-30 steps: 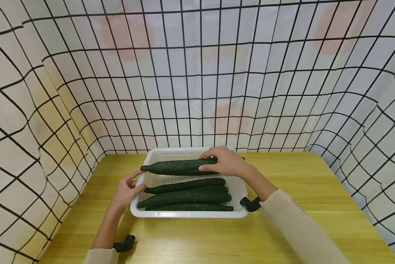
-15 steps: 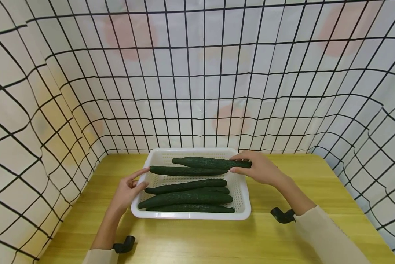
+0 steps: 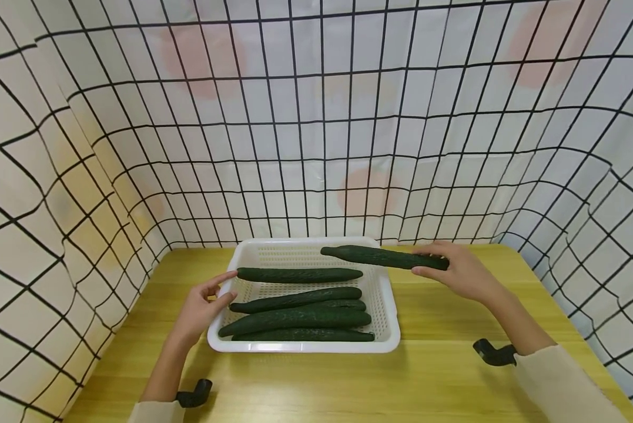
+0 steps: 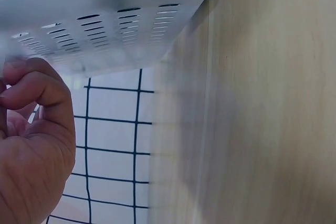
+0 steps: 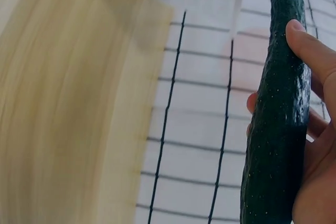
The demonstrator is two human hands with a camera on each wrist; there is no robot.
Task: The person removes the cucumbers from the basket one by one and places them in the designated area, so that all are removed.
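Note:
My right hand (image 3: 461, 271) grips a dark green cucumber (image 3: 379, 257) near its right end, raised over the right side of a white plastic basket (image 3: 302, 346). Close up in the right wrist view, thumb and fingers wrap the bumpy cucumber (image 5: 278, 129) from both sides. At the basket's left rim, my left hand (image 3: 197, 311) holds the edge between thumb and fingers, its index fingertip close by the end of another cucumber (image 3: 300, 275). The left wrist view has the curled left hand (image 4: 39, 129) against the slotted basket wall (image 4: 115, 30); its fingertips are partly cut off.
More cucumbers (image 3: 305, 319) lie side by side in the front of the basket. Beneath is a yellow wood-grain table (image 3: 295, 388). Black wire mesh (image 3: 324, 158) with pale sheeting behind it encloses the back and both sides. A black mount (image 3: 496, 353) sits at each wrist.
My right hand has carried its cucumber rightward, from over the basket's back to partly past the right rim. This uncovered the cucumber lying behind. The left hand stays at the left rim.

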